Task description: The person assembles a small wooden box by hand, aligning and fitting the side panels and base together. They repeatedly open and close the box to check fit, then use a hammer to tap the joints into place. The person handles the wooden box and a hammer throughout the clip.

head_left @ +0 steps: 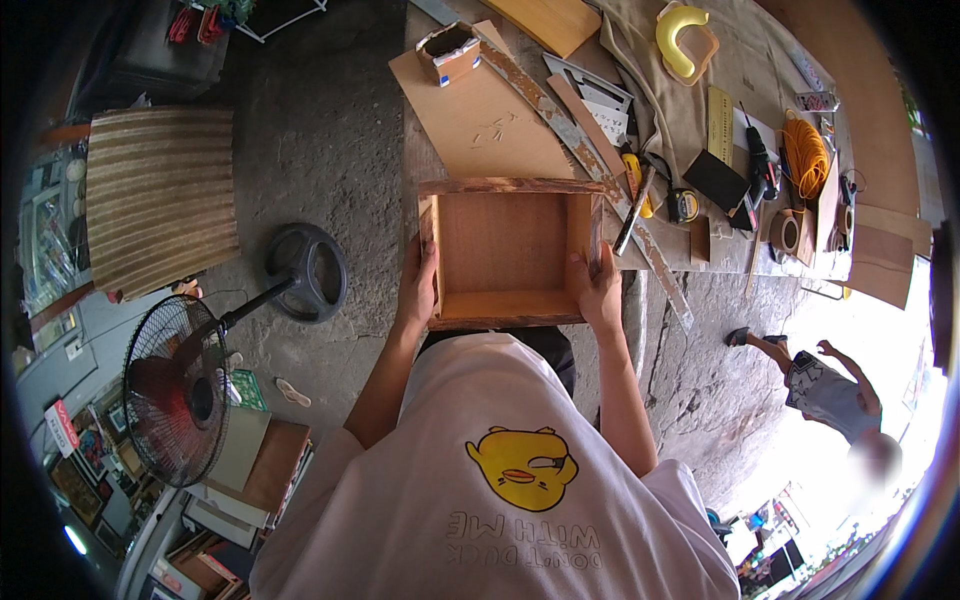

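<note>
An open wooden box [505, 250] with reddish board walls and a flat bottom rests at the near edge of the workbench [418, 160]. My left hand [418, 285] grips its left wall from outside. On the opposite side, my right hand [597, 290] clasps the right wall near the front corner. The box is empty inside. Behind it lies a brown cardboard sheet [480, 120].
On the bench are a long worn metal ruler [590, 160], a small cardboard box [447, 50], a tape measure [685, 205], a yellow curved piece [680, 35], an orange cord coil [805, 155] and tape rolls. A standing fan [185, 385] is at left. Another person [830, 390] stands on the right.
</note>
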`<state>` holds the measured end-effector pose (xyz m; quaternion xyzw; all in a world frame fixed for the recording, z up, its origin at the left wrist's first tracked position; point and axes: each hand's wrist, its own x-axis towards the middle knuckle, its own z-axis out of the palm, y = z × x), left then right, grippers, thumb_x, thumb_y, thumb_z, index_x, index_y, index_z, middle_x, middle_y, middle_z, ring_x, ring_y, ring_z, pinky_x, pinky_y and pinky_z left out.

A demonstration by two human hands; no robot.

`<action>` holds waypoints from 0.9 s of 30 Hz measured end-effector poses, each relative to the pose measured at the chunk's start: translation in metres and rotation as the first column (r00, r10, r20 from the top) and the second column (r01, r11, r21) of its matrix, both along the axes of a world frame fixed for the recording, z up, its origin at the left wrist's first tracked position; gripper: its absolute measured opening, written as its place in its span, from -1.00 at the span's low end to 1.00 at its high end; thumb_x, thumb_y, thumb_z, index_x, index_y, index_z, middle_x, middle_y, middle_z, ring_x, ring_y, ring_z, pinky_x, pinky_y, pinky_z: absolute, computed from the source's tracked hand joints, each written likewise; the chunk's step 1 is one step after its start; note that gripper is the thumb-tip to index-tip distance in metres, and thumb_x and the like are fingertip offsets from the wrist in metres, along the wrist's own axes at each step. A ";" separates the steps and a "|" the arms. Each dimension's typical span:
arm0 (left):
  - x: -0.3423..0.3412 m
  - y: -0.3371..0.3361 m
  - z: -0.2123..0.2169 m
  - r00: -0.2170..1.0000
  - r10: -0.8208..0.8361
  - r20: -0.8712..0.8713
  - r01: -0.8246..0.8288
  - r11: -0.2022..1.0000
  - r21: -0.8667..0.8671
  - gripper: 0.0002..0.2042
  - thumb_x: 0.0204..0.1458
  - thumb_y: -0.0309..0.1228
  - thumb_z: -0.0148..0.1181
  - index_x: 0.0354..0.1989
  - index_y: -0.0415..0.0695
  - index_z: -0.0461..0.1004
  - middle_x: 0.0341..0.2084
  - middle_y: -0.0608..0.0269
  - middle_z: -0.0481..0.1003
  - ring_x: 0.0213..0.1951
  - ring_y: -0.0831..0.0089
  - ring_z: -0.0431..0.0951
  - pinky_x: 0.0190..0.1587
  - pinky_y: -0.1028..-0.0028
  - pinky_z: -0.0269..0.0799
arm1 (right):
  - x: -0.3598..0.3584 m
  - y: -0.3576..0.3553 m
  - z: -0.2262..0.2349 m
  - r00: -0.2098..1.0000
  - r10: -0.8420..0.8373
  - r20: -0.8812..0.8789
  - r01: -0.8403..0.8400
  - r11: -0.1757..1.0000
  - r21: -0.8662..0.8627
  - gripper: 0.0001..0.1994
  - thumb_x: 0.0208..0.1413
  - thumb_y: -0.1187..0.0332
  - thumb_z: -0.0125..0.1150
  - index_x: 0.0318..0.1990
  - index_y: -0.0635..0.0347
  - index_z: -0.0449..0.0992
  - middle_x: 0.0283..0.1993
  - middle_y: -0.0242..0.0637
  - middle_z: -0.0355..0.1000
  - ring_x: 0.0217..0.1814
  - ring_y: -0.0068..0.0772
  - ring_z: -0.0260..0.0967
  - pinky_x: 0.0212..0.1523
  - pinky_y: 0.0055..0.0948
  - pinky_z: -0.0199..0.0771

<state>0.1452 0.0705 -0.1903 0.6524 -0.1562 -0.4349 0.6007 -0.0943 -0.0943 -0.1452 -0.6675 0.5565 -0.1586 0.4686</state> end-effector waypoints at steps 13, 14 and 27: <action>0.000 0.002 -0.002 0.998 0.009 -0.056 -0.010 1.000 -0.023 -0.38 0.38 -0.01 -0.05 0.37 -0.30 0.19 0.22 0.03 0.33 0.23 0.31 0.31 0.30 0.36 0.18 | -0.001 0.000 -0.001 1.000 0.002 -0.008 -0.002 1.000 0.014 -0.56 0.28 0.20 0.21 0.23 0.18 0.39 -0.18 0.11 0.57 -0.10 0.06 0.60 -0.11 -0.16 0.51; 0.000 0.001 -0.002 0.998 0.012 -0.057 -0.013 1.000 -0.018 -0.38 0.38 -0.01 -0.04 0.37 -0.29 0.19 0.22 0.03 0.33 0.23 0.32 0.31 0.30 0.36 0.18 | 0.000 0.000 0.001 1.000 0.008 -0.015 -0.008 1.000 0.008 -0.56 0.28 0.20 0.21 0.23 0.18 0.38 -0.18 0.12 0.57 -0.10 0.07 0.60 -0.11 -0.16 0.51; 0.002 0.003 -0.010 1.000 0.001 -0.001 -0.001 0.999 -0.043 -0.40 0.38 -0.03 -0.02 0.36 -0.29 0.22 0.22 0.08 0.36 0.23 0.34 0.31 0.30 0.38 0.16 | -0.001 0.000 -0.003 1.000 -0.002 0.010 0.003 1.000 -0.008 -0.60 0.28 0.23 0.23 0.18 0.20 0.41 -0.24 0.06 0.55 -0.17 0.00 0.57 -0.15 -0.19 0.49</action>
